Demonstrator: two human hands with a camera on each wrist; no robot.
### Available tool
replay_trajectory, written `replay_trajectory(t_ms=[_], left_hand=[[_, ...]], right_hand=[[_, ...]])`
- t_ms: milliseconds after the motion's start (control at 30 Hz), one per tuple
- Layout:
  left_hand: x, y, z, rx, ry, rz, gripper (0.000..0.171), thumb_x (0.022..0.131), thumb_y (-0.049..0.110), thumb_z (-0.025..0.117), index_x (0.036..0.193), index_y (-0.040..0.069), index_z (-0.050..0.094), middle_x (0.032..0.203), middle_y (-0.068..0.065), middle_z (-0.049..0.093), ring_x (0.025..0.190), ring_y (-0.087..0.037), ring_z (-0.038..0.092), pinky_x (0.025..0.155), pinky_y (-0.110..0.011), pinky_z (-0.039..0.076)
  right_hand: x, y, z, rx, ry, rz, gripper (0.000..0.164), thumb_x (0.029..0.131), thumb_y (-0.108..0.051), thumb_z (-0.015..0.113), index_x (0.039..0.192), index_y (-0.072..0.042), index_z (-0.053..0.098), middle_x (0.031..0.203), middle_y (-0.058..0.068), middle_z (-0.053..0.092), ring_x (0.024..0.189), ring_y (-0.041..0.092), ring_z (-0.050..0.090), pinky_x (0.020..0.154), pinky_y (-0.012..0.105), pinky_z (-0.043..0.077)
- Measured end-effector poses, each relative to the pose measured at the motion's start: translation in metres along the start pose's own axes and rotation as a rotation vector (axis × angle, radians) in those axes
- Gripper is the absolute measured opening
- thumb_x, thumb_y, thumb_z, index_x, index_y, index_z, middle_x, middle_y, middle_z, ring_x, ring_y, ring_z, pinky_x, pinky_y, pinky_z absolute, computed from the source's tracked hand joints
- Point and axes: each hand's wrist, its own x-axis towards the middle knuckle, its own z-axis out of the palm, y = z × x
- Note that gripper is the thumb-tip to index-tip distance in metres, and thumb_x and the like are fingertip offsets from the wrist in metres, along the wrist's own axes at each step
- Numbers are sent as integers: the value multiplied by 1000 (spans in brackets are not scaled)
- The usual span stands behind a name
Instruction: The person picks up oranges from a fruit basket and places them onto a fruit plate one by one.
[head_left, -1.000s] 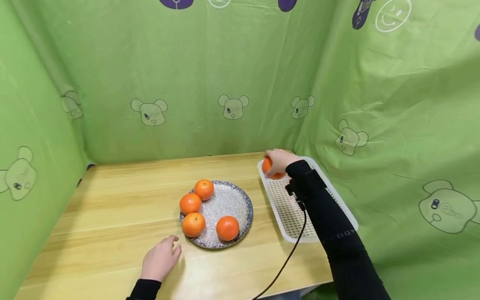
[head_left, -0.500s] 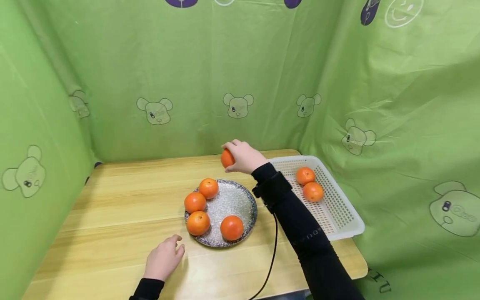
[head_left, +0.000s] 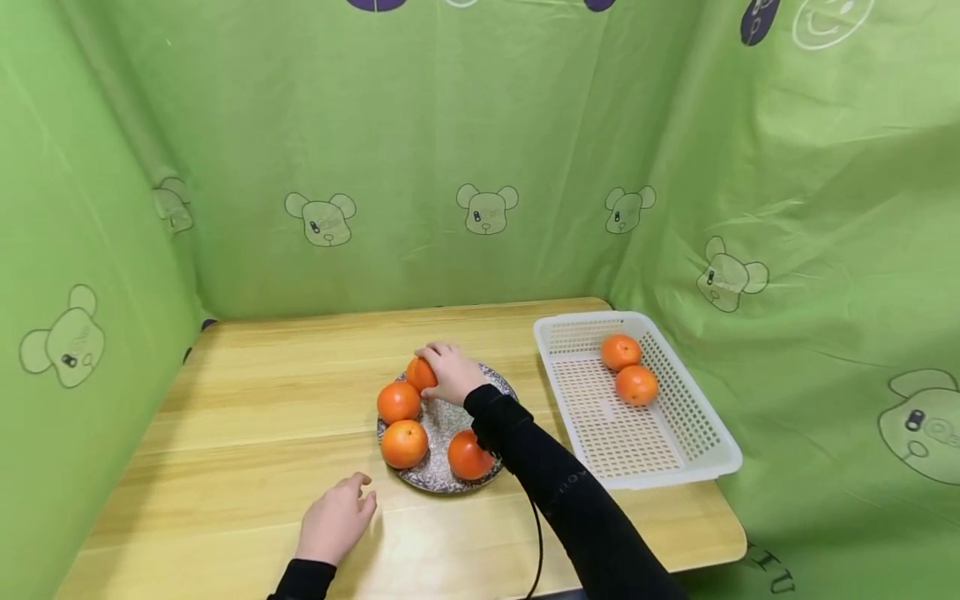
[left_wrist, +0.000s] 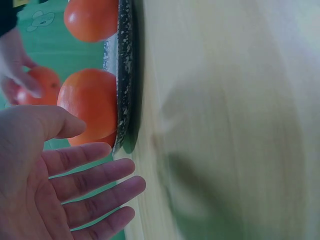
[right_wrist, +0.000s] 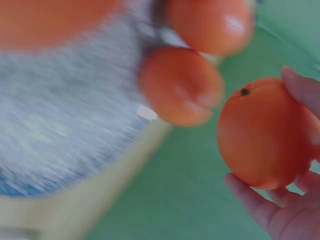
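My right hand [head_left: 453, 375] grips an orange [right_wrist: 270, 132] above the back of a speckled grey plate [head_left: 442, 479]. In the head view this held orange overlaps the spot where another orange lies at the rim. Other oranges rest on the plate: one at its left edge [head_left: 399, 402], one at front left [head_left: 405, 443] and one at front right [head_left: 469, 457], partly behind my right wrist. My left hand [head_left: 339, 518] is by the table's front, left of the plate. In the left wrist view its fingers [left_wrist: 102, 175] are spread and relaxed, near an orange [left_wrist: 90, 102] but holding nothing.
A white perforated basket [head_left: 558, 400] stands right of the plate with two oranges [head_left: 636, 385] inside. The wooden table [head_left: 262, 383] has green cloth [head_left: 405, 250] hanging behind and at both sides. A black cable [head_left: 539, 542] trails from my right sleeve.
My right hand has carried the orange out of the basket and leftward to the back of the plate, coming down lower. Two oranges in the basket came into sight. My left hand stays put.
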Motion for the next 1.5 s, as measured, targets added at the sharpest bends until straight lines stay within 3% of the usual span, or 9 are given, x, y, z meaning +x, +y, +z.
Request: replay_trajectory(t_ms=[167,400,767,1033,1300,1500], left_hand=[[-3,2,3,-8,-23,-13,26,84,24,59,103,6,63,89,-8,67,74,-24,64,56,-40,49],[-5,5,4,-12,-25,-19,26,85,25,59,103,7,64,89,-8,67,73,-24,64,53,-38,48],[-7,7,3,-15,-34,-30,26,85,25,59,103,7,64,90,-8,68,73,-24,64,54,-38,49],[-9,6,3,-20,-25,-38,25,85,25,58,103,8,63,90,-7,68,72,-23,64,53,-38,48],[-8,5,3,-19,-29,-41,26,85,25,58,103,7,63,90,-8,68,74,-24,64,55,-39,49],[-9,3,1,-18,-22,-43,26,85,25,59,104,7,63,90,-8,68,75,-25,64,57,-40,49]], right_hand=[[-3,0,27,47,-53,74,67,75,-36,73,133,-22,44,135,7,41,117,28,45,78,38,50],[-4,-5,35,-3,-66,81,66,76,-38,71,133,-21,44,136,6,39,120,27,41,82,37,49],[-10,-1,51,-36,-89,94,64,72,-35,75,127,-20,47,129,9,41,110,27,47,71,35,51],[-15,-2,52,-8,-159,142,57,72,-32,75,123,-22,49,126,11,41,104,26,48,64,32,50],[-16,4,53,-13,-182,155,64,71,-40,74,127,-24,46,132,11,38,110,27,46,64,36,50],[-15,12,29,22,-165,121,74,72,-44,72,135,-18,43,137,13,38,121,30,42,87,42,46]])
